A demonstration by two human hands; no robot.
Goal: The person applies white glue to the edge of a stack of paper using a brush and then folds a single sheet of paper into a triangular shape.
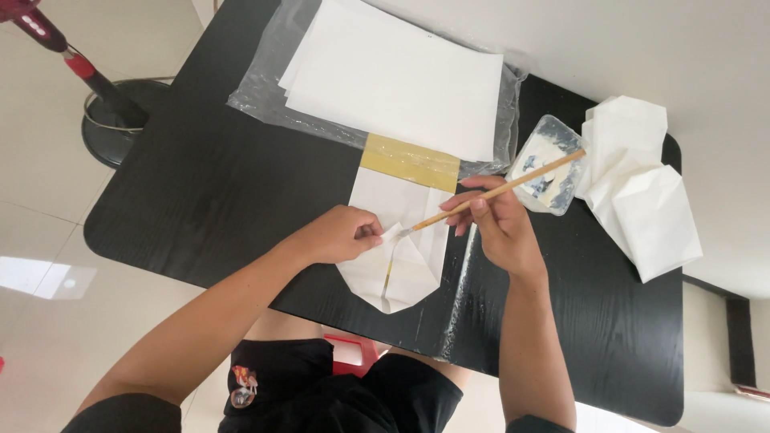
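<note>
Dark shorts and two bare forearms fill the near edge, both reaching up onto the black worktop (200, 192). At the middle of the worktop lies a folded white paper piece (399, 240) with a pointed lower end and a yellow-tan strip along its top. The left hand (341, 234) rests on the paper's left side, fingers curled, thumb and forefinger pinching a small raised flap of the paper. The right hand (497, 224) is closed around a slim wooden brush (497, 191), held like a pen; the handle slants up toward 2 o'clock and the bristle end touches the paper just beside the left fingertips. At 12 o'clock from the paper sits a stack of white sheets (393, 76) on clear plastic wrap. At 2 o'clock stands a small clear tray of white paste (548, 164), and just past it at 3 o'clock a heap of folded white paper (638, 184).
</note>
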